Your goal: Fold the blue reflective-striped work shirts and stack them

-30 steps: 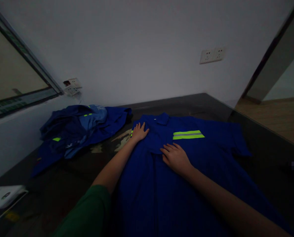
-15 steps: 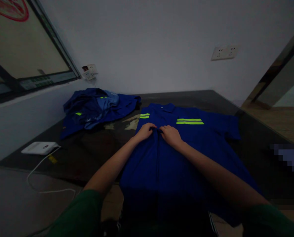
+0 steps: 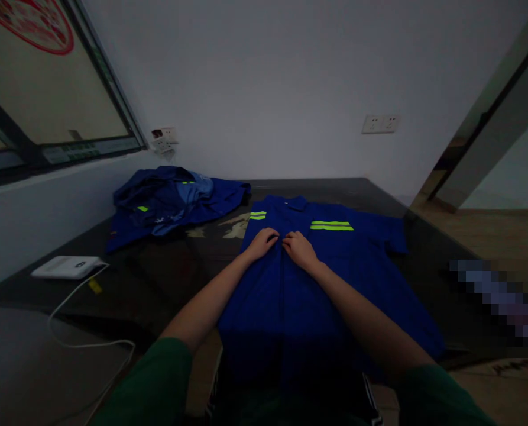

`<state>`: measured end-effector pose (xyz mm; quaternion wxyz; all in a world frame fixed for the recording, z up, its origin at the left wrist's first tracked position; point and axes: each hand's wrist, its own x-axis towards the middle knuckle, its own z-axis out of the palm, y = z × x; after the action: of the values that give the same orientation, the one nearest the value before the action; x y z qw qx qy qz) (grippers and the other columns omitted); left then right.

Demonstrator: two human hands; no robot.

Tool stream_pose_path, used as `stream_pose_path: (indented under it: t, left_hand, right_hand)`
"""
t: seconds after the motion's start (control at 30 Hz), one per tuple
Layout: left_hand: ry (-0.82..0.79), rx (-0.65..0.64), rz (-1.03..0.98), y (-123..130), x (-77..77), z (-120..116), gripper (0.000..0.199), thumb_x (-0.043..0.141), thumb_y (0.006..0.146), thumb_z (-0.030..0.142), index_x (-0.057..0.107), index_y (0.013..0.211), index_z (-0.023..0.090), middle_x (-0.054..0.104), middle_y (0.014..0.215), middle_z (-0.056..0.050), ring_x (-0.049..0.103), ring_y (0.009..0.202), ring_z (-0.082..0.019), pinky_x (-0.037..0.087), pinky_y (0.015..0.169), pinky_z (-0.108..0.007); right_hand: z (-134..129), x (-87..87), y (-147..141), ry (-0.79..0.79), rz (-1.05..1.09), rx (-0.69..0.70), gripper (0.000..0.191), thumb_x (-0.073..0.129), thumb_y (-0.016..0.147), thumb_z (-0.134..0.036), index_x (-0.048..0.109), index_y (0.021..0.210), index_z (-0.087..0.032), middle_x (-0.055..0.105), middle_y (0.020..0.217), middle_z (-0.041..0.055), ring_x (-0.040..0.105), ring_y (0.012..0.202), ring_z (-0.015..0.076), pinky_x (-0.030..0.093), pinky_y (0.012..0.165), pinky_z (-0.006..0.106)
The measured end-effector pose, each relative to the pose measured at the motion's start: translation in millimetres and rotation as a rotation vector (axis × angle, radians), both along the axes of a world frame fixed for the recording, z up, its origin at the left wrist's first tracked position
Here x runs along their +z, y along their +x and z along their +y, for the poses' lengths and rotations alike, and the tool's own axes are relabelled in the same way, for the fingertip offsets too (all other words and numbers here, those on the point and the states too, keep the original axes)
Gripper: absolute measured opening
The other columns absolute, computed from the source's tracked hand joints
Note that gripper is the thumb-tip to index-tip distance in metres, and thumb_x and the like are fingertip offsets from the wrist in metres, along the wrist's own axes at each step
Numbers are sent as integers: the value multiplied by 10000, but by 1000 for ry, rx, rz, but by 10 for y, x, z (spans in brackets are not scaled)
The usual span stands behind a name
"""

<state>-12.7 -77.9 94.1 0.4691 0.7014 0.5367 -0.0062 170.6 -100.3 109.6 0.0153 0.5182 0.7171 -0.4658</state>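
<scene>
The fingers (image 3: 274, 232) of the left hand (image 3: 262, 244) and those of the right hand (image 3: 301, 249) are bent, tips drawn in and nearly meeting; whether they pinch cloth I cannot tell. Directly under them lies the blue shirt (image 3: 299, 307), front up, its centre seam (image 3: 282, 290) running from between them toward the wearer. The step looks like working the front opening; the next move would call for keeping both front edges level. Just beyond the fingers is the collar (image 3: 296, 204), short of the counter's (image 3: 179, 269) far edge; nearer the wearer, the shirt seems to overhang the near edge. Left of the fingers is bare counter, bounded farther out by a clothes pile (image 3: 166, 201) and a white device (image 3: 66, 267).
</scene>
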Motion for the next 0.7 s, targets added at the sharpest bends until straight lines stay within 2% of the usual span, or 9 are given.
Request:
stream_pose_path:
  t: [0.13, 0.2, 0.3, 0.5, 0.6, 0.7]
  left_hand:
    - [-1, 2, 12, -4, -19, -3, 147, 493, 897, 179, 627, 958, 181, 662, 1013, -71, 596, 1007, -209, 449, 944, -374]
    - [-1, -4, 18, -4, -27, -3, 153, 481, 904, 183, 621, 966, 185, 657, 1007, -66, 592, 1001, -209, 446, 941, -375]
    - [1, -25, 30, 8, -47, -14, 152, 480, 906, 190, 618, 969, 193, 651, 1017, -62, 583, 1015, -211, 437, 948, -377]
    - [6, -58, 68, 65, -11, -43, 144, 478, 918, 200, 608, 980, 199, 625, 1047, -57, 550, 1050, -206, 413, 975, -369]
    - [34, -22, 116, 100, 64, -43, 109, 525, 902, 208, 589, 989, 201, 592, 1072, -59, 531, 1046, -206, 415, 958, -355]
    - [71, 45, 189, 132, 113, -46, 119, 594, 868, 244, 564, 967, 186, 562, 1030, -71, 529, 984, -218, 437, 895, -359]
  right_hand:
    - [8, -7, 56, -31, 20, -65, 268, 552, 903, -217, 670, 1142, -191, 634, 1151, 76, 520, 1065, 220, 426, 912, 302]
    - [21, 6, 73, -58, -2, -98, 242, 574, 889, -210, 678, 1107, -191, 647, 1111, 69, 539, 1046, 214, 434, 885, 291]
    - [21, 30, 63, -62, -18, -67, 184, 556, 895, -190, 707, 1000, -193, 664, 1051, 68, 558, 1023, 207, 440, 847, 278]
    - [13, 23, 45, -39, 40, -55, 216, 527, 908, -186, 728, 984, -202, 668, 1074, 74, 559, 1038, 198, 435, 899, 283]
    - [50, -31, 96, -115, 111, -72, 239, 525, 893, -158, 736, 997, -199, 684, 1103, 62, 582, 1041, 188, 427, 931, 279]
    - [103, -95, 143, -232, 148, -187, 267, 505, 880, -120, 728, 1011, -184, 713, 1069, 43, 627, 992, 160, 440, 891, 235]
